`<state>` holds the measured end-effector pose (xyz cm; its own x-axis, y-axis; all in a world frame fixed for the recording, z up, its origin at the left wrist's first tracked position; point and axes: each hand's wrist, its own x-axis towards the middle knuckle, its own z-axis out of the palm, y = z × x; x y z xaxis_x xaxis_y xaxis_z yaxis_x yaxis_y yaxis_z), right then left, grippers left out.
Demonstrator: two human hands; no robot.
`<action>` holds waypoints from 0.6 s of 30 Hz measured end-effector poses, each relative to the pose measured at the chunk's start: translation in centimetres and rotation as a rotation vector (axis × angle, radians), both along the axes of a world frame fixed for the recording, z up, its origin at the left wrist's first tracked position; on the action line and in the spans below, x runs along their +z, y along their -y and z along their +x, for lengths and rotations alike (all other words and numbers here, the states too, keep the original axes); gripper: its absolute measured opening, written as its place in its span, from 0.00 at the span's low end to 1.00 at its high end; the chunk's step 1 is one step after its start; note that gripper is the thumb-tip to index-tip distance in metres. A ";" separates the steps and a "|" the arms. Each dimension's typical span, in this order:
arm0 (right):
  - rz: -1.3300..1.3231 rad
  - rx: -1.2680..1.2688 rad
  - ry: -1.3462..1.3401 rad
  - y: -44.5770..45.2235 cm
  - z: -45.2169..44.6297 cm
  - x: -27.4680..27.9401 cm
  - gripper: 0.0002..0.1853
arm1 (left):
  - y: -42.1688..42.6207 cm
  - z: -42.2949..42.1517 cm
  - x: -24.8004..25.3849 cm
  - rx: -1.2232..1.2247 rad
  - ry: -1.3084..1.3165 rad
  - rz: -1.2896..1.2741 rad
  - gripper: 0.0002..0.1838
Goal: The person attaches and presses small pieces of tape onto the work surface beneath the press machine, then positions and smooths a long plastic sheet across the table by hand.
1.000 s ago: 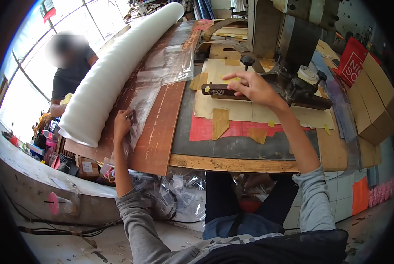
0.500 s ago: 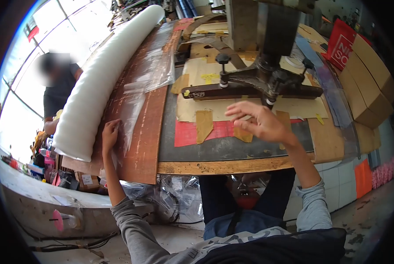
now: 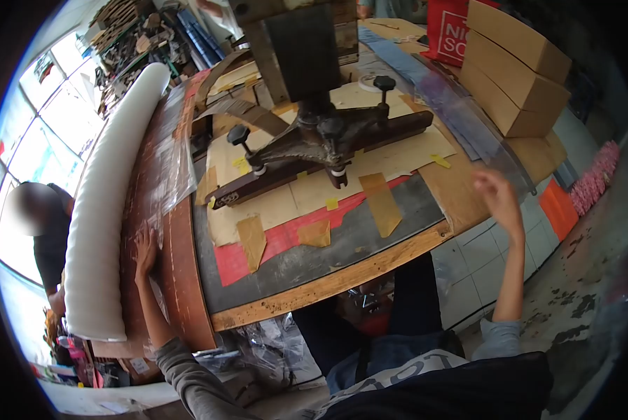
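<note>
My left hand [image 3: 146, 252] lies open on the reddish-brown board [image 3: 181, 273], fingers stretched out, beside the long white foam roll [image 3: 100, 217]. Clear plastic film [image 3: 181, 175] lies along the board ahead of that hand. My right hand [image 3: 499, 199] is raised off the table's right front corner, fingers loosely bent and apart, with nothing visible in it. Nearest to it is a clear plastic sheet [image 3: 492, 140] hanging over the table edge. Centrally, a dark metal press head with a long bar [image 3: 321, 161] sits over a pale taped board [image 3: 370, 185].
Brown cardboard boxes [image 3: 517, 77] and a red bag [image 3: 445, 31] stand at the right rear. A wooden strip [image 3: 335, 276] edges the table front. Another person [image 3: 51, 238] is at the left, behind the roll. Pink material [image 3: 594, 178] hangs at the far right.
The view has turned to the right. My right hand has moved from in front of the press bar to beyond the table's right corner. My left hand has flattened onto the board.
</note>
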<state>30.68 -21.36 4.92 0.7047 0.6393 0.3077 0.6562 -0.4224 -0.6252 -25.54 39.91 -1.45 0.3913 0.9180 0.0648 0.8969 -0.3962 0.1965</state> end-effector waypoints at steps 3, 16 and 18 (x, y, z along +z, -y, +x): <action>0.044 -0.308 0.312 4.0 8.3 -4.7 0.14 | -3.3 2.3 0.0 0.044 -0.137 -0.041 0.34; -0.113 -0.890 0.428 11.2 16.8 -6.9 0.33 | -9.7 9.4 1.8 0.160 -0.125 0.039 0.34; -0.168 -1.000 0.245 12.4 15.9 -6.3 0.34 | -14.1 7.5 -0.2 0.027 -0.080 0.022 0.33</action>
